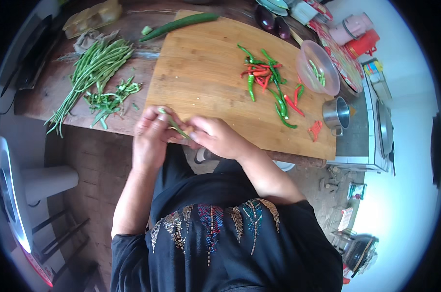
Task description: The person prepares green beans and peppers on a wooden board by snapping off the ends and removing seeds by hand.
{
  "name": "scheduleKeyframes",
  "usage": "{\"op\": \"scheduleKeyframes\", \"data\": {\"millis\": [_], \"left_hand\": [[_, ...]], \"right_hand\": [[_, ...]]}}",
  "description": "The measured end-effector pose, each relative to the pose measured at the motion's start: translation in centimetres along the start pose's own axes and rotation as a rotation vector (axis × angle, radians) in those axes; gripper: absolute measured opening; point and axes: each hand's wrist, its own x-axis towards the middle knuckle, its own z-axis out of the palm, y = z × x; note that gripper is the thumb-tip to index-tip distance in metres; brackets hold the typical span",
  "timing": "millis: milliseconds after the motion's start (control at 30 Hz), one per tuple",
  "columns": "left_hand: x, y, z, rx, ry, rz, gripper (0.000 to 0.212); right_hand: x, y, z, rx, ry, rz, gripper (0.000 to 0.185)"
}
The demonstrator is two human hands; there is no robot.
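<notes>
A green bean pod (175, 125) spans the gap between my two hands at the near edge of the cutting board. My left hand (151, 127) pinches its upper end between thumb and fingers. At its lower end, the fingertips of my right hand (213, 135) are closed on it, slightly blurred. To the left lies a bunch of long green beans (96, 65) on the wooden table (41, 106). Beside the bunch is a pile of green trimmings (109, 98). A translucent pink bowl (304, 60) at the right holds a few green bean pieces (318, 73).
Red and green chili peppers (262, 71) lie on the wooden cutting board (202, 73), with a red peeler (315, 129) and a metal mug (336, 113) at its right. A cucumber (180, 26) crosses the far left edge. Eggplants (265, 18) lie at the back.
</notes>
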Motion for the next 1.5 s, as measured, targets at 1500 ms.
{"op": "scheduleKeyframes", "data": {"millis": [1500], "left_hand": [[9.0, -4.2, -5.3, 2.008, -0.142, 0.428, 0.076]], "right_hand": [[-6.7, 5.1, -5.3, 0.129, 0.454, -0.12, 0.021]]}}
